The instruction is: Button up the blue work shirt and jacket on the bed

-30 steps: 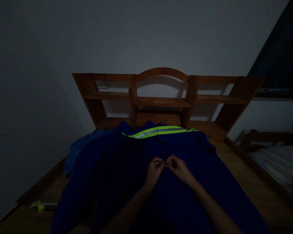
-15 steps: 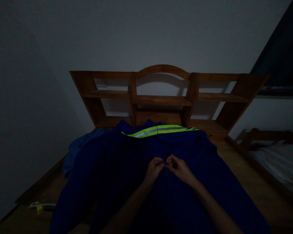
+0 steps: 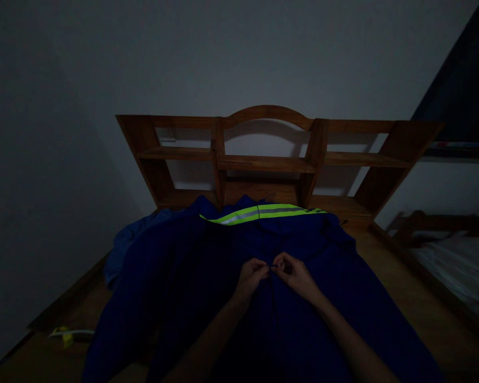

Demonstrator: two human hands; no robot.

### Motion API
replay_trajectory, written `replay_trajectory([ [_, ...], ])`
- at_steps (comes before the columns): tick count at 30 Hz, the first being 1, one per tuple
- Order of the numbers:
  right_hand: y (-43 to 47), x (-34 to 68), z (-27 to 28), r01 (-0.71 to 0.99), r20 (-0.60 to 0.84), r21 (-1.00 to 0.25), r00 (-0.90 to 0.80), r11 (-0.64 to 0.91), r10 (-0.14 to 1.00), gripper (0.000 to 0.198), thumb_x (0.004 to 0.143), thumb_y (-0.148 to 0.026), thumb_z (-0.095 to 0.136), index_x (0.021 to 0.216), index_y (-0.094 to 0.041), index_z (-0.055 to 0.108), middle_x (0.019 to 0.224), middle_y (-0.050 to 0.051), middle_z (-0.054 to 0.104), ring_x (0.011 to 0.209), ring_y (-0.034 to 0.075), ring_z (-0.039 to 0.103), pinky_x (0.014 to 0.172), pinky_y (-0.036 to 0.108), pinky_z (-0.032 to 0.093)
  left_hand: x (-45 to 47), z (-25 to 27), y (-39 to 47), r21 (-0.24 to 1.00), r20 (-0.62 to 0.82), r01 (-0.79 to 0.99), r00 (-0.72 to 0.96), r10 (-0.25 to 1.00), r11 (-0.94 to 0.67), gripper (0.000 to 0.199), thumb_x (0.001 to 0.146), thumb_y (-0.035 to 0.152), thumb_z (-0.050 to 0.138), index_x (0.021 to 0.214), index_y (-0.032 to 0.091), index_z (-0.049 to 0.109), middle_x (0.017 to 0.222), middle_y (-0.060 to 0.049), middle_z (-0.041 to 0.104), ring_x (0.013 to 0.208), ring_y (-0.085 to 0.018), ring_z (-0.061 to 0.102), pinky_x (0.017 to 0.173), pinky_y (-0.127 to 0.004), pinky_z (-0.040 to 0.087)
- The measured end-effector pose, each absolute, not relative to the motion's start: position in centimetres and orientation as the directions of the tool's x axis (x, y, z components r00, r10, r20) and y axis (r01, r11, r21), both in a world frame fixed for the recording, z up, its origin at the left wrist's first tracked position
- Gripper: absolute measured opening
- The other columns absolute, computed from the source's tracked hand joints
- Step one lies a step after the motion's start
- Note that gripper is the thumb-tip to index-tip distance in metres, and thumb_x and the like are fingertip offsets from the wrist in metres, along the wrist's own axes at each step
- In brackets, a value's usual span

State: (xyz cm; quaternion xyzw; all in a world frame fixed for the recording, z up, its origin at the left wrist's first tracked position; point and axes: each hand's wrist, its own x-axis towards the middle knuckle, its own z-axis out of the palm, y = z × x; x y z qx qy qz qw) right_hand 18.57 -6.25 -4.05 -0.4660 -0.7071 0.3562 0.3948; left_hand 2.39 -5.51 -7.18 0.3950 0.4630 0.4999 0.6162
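Observation:
A dark blue garment (image 3: 319, 330) lies spread out before me, with a yellow-green and silver reflective strip (image 3: 279, 211) across its far part. At its front opening, my left hand (image 3: 252, 277) pinches the cloth edge between thumb and fingers. Close against it on the right, my right hand (image 3: 294, 274) pinches the other edge of the same garment. The fingertips of both hands almost meet. Dim light hides whatever small fastening may lie between them.
Behind the garment stands a wooden shelf unit (image 3: 265, 164) against the pale wall (image 3: 207, 58). A lighter blue cloth (image 3: 125, 239) is bunched at the left. A white and yellow strip-like item (image 3: 69, 334) lies at lower left. Plastic-looking sheeting (image 3: 459, 266) is at the right.
My hands stay almost in place, with small finger movements at the garment's opening. The view has shifted very slightly.

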Motion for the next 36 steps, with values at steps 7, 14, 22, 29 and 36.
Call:
replay_trajectory([
  [7, -6.1, 18.5, -3.9, 0.337, 0.208, -0.9, -0.229, 0.278, 0.951, 0.018, 0.078, -0.034, 0.059, 0.085, -0.018, 0.058, 0.071, -0.002, 0.053, 0.064, 0.01, 0.049, 0.058, 0.02, 0.038, 2.5, -6.9, -5.6, 0.951, -0.157, -0.255, 0.094, 0.983, 0.177, 0.022, 0.061, 0.025, 0.07, 0.076, 0.012, 0.059, 0.069, -0.002, 0.062, 0.062, -0.011, 0.059, 0.063, -0.022, 0.046],
  [14, -5.8, 18.6, -4.6, 0.282, 0.135, -0.94, -0.215, 0.194, 0.967, 0.023, 0.078, -0.04, 0.058, 0.083, -0.018, 0.06, 0.064, -0.003, 0.053, 0.056, 0.009, 0.049, 0.052, 0.021, 0.037, 2.6, -6.2, -5.9, 0.958, -0.162, -0.227, 0.074, 0.984, 0.175, 0.03, 0.058, 0.031, 0.074, 0.076, 0.014, 0.057, 0.066, -0.002, 0.061, 0.062, -0.013, 0.059, 0.062, -0.025, 0.047],
  [22, -5.1, 19.3, -4.6, 0.124, -0.018, -0.992, -0.181, 0.005, 0.983, 0.028, 0.067, -0.041, 0.069, 0.076, -0.015, 0.066, 0.061, -0.001, 0.057, 0.05, 0.007, 0.042, 0.049, 0.021, 0.031, 2.5, -6.2, -6.0, 0.971, -0.079, -0.213, 0.134, 0.988, 0.106, 0.03, 0.061, 0.024, 0.07, 0.084, 0.014, 0.054, 0.068, -0.002, 0.062, 0.061, -0.012, 0.057, 0.058, -0.022, 0.042],
  [29, -5.1, 19.6, -4.6, 0.053, -0.148, -0.989, -0.172, -0.14, 0.974, 0.026, 0.063, -0.037, 0.073, 0.075, -0.014, 0.07, 0.051, -0.004, 0.05, 0.045, 0.006, 0.035, 0.045, 0.022, 0.021, 2.7, -6.1, -6.0, 0.966, -0.112, -0.213, 0.148, 0.983, 0.143, 0.029, 0.063, 0.028, 0.071, 0.082, 0.015, 0.053, 0.069, -0.001, 0.059, 0.061, -0.012, 0.055, 0.061, -0.023, 0.043],
  [36, -5.1, 19.6, -4.4, 0.062, -0.191, -0.981, -0.133, -0.184, 0.973, 0.026, 0.062, -0.035, 0.072, 0.076, -0.013, 0.07, 0.043, -0.005, 0.044, 0.041, 0.006, 0.031, 0.043, 0.023, 0.017, 2.9, -5.8, -6.6, 0.975, -0.057, -0.205, 0.146, 0.988, 0.087, 0.038, 0.059, 0.034, 0.077, 0.082, 0.016, 0.054, 0.067, 0.001, 0.059, 0.062, -0.012, 0.055, 0.058, -0.021, 0.038],
])
